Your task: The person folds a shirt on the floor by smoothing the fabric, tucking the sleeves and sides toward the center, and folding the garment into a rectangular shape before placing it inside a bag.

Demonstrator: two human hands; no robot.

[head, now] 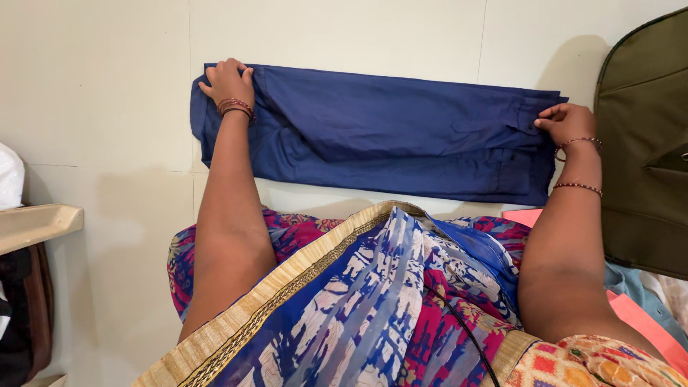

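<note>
A pair of dark blue trousers (380, 132) lies folded lengthwise on the pale tiled floor (107, 86), stretched left to right. My left hand (229, 82) rests flat on its left end, fingers spread on the cloth. My right hand (566, 122) pinches the waistband edge at the right end. Both wrists carry beaded bangles. My lap, draped in a blue, white and pink patterned cloth with a gold border (358, 301), fills the near part of the view.
An olive green bag (641, 143) lies at the right edge, close to my right hand. Pink and light blue garments (645, 308) lie beneath it by my right arm. A cream shelf edge (36, 226) and dark items sit at the far left.
</note>
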